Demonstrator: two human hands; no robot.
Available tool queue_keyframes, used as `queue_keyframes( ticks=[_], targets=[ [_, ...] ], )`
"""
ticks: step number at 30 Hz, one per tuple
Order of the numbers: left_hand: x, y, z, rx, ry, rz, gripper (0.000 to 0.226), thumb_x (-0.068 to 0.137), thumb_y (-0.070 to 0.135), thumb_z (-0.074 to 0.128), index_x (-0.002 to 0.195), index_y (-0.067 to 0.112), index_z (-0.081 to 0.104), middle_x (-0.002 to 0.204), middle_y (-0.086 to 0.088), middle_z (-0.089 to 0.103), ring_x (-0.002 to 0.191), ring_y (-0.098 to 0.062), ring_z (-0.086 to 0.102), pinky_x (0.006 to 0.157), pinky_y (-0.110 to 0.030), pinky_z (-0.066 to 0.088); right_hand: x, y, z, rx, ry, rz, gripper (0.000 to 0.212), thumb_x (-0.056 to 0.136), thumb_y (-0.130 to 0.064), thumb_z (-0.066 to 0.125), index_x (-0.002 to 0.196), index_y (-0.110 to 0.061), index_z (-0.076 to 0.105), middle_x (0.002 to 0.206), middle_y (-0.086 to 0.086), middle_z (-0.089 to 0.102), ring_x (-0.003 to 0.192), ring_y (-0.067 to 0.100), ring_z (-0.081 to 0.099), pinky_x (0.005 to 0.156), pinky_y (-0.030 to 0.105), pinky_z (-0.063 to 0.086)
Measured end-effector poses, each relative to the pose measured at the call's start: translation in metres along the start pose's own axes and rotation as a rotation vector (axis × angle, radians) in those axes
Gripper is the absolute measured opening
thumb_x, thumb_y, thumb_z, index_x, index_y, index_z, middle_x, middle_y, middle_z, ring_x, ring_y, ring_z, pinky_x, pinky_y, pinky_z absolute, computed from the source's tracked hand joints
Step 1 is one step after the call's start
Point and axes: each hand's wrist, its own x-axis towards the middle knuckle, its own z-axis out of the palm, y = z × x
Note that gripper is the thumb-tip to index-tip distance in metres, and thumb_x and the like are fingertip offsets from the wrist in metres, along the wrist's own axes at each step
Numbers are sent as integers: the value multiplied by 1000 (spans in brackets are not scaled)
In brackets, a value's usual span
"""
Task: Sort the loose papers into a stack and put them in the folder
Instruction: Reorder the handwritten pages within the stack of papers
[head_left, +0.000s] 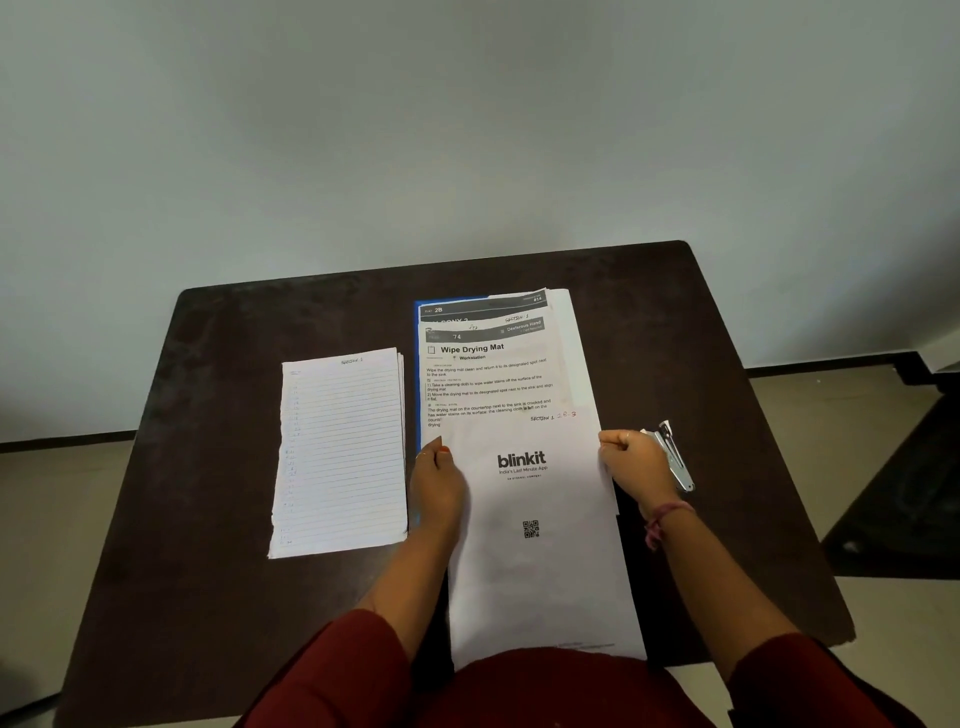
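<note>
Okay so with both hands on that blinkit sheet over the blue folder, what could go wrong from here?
1. The printed pages under the blinkit sheet lie fanned and uneven, so they may go into the blue folder crooked.
2. The blinkit sheet overhangs the table edge nearest the person, so it could crease or slip.
3. The lined pages lie apart on the left and could get left out.

Lined sheets (340, 457) stacked left on bench (218, 415). Printed papers (488, 384) piled just right of them, on folder (420, 374). Long sheet (540, 561) topmost, overhanging near edge. Stapler (672, 457) right of pile.
</note>
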Motion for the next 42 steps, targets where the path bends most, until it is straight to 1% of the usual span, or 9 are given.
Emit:
queue_keyframes(
  ticks=[12,18,22,25,27,30,34,38,42],
  targets=[
    [2,-4,-2,2,-37,-21,34,100,15,41,130,7,55,130,-7,58,121,-21,52,108,-33,38,0,5,-4,-12,-25,-16,31,87,-6,56,116,-8,68,118,6,68,101,23,63,87,27,47],
    [1,-5,-2,-59,-28,-71,35,99,14,44,132,8,53,132,-5,55,122,-19,50,104,-25,36,13,18,-34,-237,226,-44,25,90,-15,61,115,-13,64,120,13,57,107,28,57,93,37,49],
    [-1,-5,-3,-107,-39,-95,34,98,16,45,130,10,54,128,-2,57,118,-18,53,104,-28,38,14,29,-42,-362,168,87,54,79,-26,76,126,-12,51,127,15,48,117,32,49,97,44,46],
    [-4,-3,-1,-162,-36,-110,34,93,17,47,122,0,56,125,-18,59,112,-32,57,103,-41,42,16,35,-42,-244,86,176,58,79,-23,76,128,-9,49,128,16,50,115,33,53,100,44,46],
    [-3,-7,1,-204,-35,-118,40,87,16,47,115,-12,46,116,-34,54,91,-36,62,86,-45,50,18,37,-43,-200,83,206,52,82,-22,73,128,-9,52,127,15,53,115,31,54,99,43,46],
    [-3,-6,1,-237,-34,-146,34,86,14,49,114,-5,55,73,-1,57,60,-7,45,63,-24,39,18,33,-44,23,109,233,42,85,-19,70,123,-5,57,121,15,59,107,27,57,97,41,46],
    [-8,-3,0,-272,-33,-118,22,89,12,50,108,6,61,70,9,52,61,-6,43,64,-20,39,12,10,-45,665,-65,267,25,88,-20,66,110,-7,65,104,11,66,93,22,62,84,37,54],
    [-13,0,-3,-250,-16,-46,15,94,10,49,104,13,59,75,6,56,63,-6,46,55,-8,41,9,-23,-35,702,-358,85,23,91,-15,62,113,-10,63,96,9,66,83,20,64,79,33,57],
    [-16,2,-5,-234,-19,4,14,96,9,50,106,13,58,87,5,60,73,-1,52,57,0,39,13,-57,-21,41,-472,-385,35,85,-19,71,119,-20,63,104,-12,61,85,-5,57,74,8,44]
  ],
)
